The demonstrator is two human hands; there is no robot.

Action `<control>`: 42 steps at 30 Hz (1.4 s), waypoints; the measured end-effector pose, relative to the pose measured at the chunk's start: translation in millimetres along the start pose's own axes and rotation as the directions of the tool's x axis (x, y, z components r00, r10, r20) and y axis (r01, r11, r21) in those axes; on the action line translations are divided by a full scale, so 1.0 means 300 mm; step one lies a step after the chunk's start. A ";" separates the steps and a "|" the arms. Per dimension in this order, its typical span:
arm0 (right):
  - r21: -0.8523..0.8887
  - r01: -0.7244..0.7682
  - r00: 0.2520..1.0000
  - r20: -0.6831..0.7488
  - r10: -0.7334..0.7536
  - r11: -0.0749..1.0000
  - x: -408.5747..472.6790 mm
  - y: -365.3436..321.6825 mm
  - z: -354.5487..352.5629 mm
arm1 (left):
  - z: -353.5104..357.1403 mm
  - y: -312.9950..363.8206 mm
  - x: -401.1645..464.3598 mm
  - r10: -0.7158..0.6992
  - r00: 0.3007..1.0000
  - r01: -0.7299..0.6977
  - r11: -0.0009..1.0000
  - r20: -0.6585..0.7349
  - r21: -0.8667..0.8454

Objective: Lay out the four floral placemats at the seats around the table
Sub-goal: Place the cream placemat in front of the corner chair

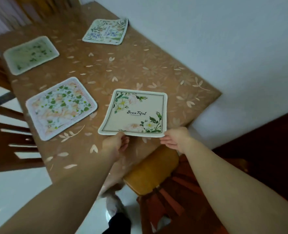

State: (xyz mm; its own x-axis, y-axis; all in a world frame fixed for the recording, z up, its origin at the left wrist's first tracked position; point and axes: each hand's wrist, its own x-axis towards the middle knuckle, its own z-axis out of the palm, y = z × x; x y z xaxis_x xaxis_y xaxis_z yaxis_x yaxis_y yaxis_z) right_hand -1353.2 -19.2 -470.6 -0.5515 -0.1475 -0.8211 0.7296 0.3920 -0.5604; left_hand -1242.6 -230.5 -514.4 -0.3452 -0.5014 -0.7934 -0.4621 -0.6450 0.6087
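Four floral placemats lie flat on the table (140,68), which is covered by a tan cloth with a pale leaf and petal print.

Nearest mat: cream "Beautiful" placemat (136,114), white roses at two corners, lying near the table's front edge. Left hand (117,143) is at its near left edge, fingers curled around the hem with the thumb on top. Right hand (175,138) is at its near right corner, fingers loosely bent, tips touching the edge; a firm pinch cannot be made out.

To its left, apart: rose-and-leaf placemat (60,107), slightly skewed. Farther back on the left: pale green placemat (30,54), blurred. Far middle: blue-flower placemat (106,31), one corner curled up.

Orange-cushioned chair (150,171) stands just below the near mat. Dark wooden chair (8,132) at the left side. White wall (224,39) runs along the table's right side.
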 end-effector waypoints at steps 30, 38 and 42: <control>-0.258 0.018 0.995 0.097 0.007 0.966 0.072 -0.027 -0.061 | -0.310 -0.116 -0.034 -0.014 0.979 -0.019 0.987 -0.204 -0.157; -0.386 0.084 0.987 0.158 -0.024 0.919 0.205 -0.110 -0.102 | -0.190 -0.257 -0.165 -0.031 0.956 -0.039 0.972 -0.291 -0.233; -0.409 0.102 0.989 0.138 -0.048 0.907 0.283 -0.152 -0.158 | -0.078 -0.299 -0.167 -0.030 0.955 -0.047 0.967 -0.296 -0.252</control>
State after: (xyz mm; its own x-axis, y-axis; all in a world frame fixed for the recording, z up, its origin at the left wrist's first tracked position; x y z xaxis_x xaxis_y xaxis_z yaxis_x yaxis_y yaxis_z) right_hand -1452.3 -6.6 -509.7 -0.5248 -0.2906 -0.8001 0.4398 0.7122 -0.5472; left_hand -1164.7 -161.0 -529.2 -0.0738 -0.6299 -0.7731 -0.2248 -0.7448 0.6283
